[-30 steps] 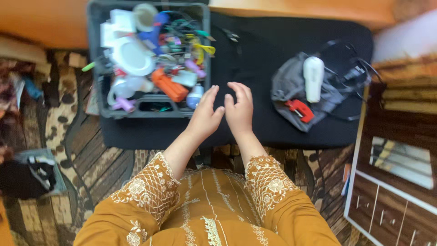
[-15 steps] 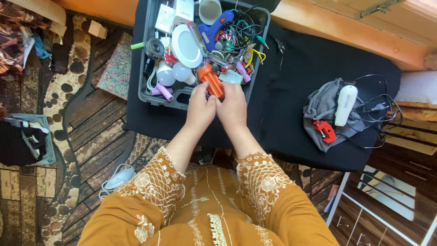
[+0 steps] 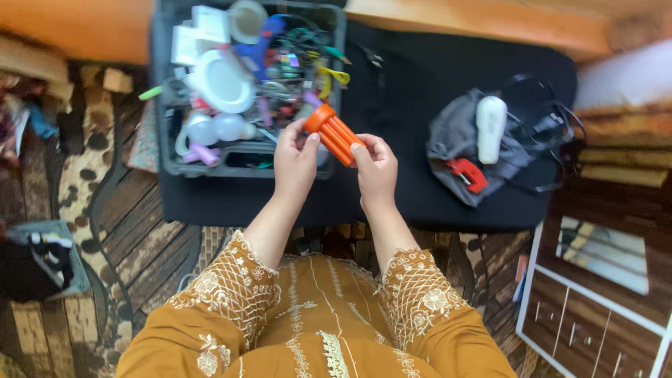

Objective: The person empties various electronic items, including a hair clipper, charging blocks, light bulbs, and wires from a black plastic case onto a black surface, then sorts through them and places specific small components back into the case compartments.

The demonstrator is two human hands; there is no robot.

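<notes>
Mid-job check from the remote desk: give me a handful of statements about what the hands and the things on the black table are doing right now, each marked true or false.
1. Both hands hold the orange ribbed tool. True: the left hand takes its capped end, the right hand its lower end.
2. The orange tool lies inside the grey bin. False: it is lifted in the hands at the bin's near right corner.
3. A white round disc sits in the bin. True.
4. The white handheld device lies in the bin. False: it rests on a grey cloth to the right, on the black table.
5. A small red clamp lies on the grey cloth. True.
</notes>
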